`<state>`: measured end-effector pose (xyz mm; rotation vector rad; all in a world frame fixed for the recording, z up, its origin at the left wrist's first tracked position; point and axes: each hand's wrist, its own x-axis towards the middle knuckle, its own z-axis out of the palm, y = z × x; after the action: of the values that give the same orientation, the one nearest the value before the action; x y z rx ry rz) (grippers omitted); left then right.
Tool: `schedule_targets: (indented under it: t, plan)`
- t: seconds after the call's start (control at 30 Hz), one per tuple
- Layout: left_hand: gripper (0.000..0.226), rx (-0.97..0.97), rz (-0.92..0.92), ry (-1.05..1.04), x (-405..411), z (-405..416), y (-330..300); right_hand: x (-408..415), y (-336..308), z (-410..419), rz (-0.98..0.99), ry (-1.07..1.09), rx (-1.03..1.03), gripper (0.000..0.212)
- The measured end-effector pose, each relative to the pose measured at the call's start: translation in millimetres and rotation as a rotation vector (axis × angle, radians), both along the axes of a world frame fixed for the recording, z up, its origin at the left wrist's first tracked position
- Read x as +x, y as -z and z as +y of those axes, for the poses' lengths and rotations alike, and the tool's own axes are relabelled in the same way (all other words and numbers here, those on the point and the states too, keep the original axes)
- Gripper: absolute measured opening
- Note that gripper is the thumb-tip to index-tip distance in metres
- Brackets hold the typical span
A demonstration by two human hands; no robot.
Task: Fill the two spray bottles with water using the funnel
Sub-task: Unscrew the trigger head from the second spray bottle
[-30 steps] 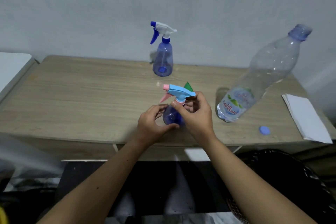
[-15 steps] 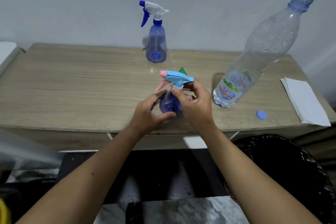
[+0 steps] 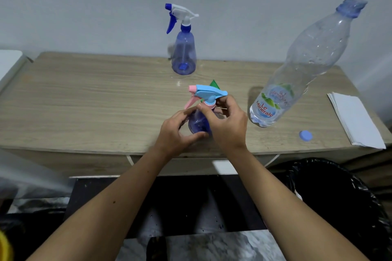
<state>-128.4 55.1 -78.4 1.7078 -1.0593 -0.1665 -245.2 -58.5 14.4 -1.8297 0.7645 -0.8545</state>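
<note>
— What do I have in front of me, biggest first?

— I see a wooden table point(image 3: 84, 99) against a pale wall. On its right side stands a large clear Le Minerale water bottle point(image 3: 305, 63), cap off, nearly empty as far as I can tell. At the far right edge lies a stack of white paper point(image 3: 358, 121). At the back centre stands a blue spray bottle point(image 3: 184, 53) with a white and dark blue trigger head, upright, apart from everything else.

— And the one I am working on?

— The small spray bottle point(image 3: 199, 122) with the light blue and pink trigger head sits near the table's front edge, between my hands. My left hand point(image 3: 176, 131) curls round its blue body, thumb across the front. My right hand point(image 3: 228, 125) has thumb and fingers pinching the pink collar under the trigger head.

— The funnel?

— Only a green tip point(image 3: 214, 83) shows just behind the trigger head; I take it for the funnel, though most of it is hidden.

— Anything smaller?

— The blue bottle cap point(image 3: 305, 135) lies on the table between the water bottle and the paper.
</note>
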Motion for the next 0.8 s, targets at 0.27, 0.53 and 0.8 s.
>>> schedule_targets:
  t: [0.27, 0.53, 0.8]
  plan:
    - [0.083, -0.009, 0.006, -0.002, -0.6, -2.5, -1.0, 2.0, 1.8, 3.7, -0.074, -0.004, 0.002, 0.019]
    - [0.088, 0.001, 0.045, 0.008, 1.7, -0.7, -2.4, -9.9, 1.4, -20.7, 0.101, -0.237, -0.014, 0.041]
    - [0.088, 0.012, 0.007, -0.001, 0.9, -0.2, -2.4, -5.9, 0.6, -16.0, -0.100, -0.094, 0.110, 0.035]
